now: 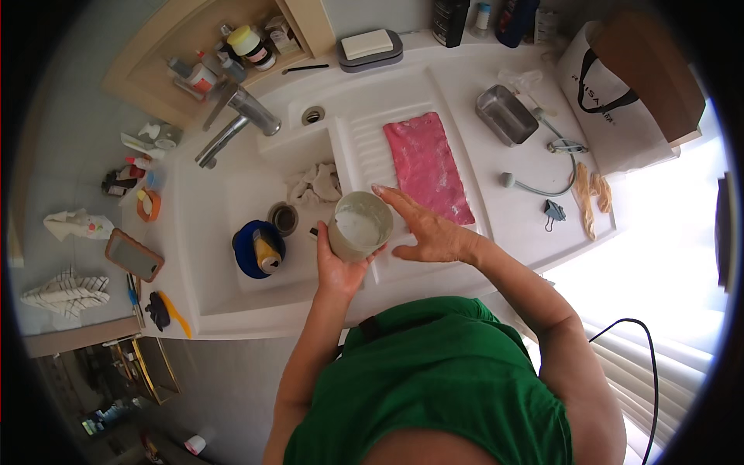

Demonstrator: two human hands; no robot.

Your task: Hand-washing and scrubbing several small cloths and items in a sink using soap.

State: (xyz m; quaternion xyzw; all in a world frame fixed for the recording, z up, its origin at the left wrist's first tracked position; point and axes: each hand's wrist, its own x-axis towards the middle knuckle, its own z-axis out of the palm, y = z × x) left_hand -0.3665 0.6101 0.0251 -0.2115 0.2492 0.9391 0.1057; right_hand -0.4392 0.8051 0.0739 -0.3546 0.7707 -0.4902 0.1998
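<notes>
My left hand is wrapped round a pale green cup and holds it over the sink's front part, its mouth turned up toward me. Whitish, cloudy stuff coats or fills the inside; I cannot tell how deep it is. Just right of the rim is my right hand, fingers apart and holding nothing, with the fingertips close to the cup's edge. Beyond this hand a pink cloth with pale smears lies flat on the ribbed drainboard. Behind the cup a crumpled white cloth rests in the basin.
A blue bowl with a can in it sits in the basin near the drain. The faucet reaches over from the back left. To the right are a metal tin, a binder clip and a paper bag.
</notes>
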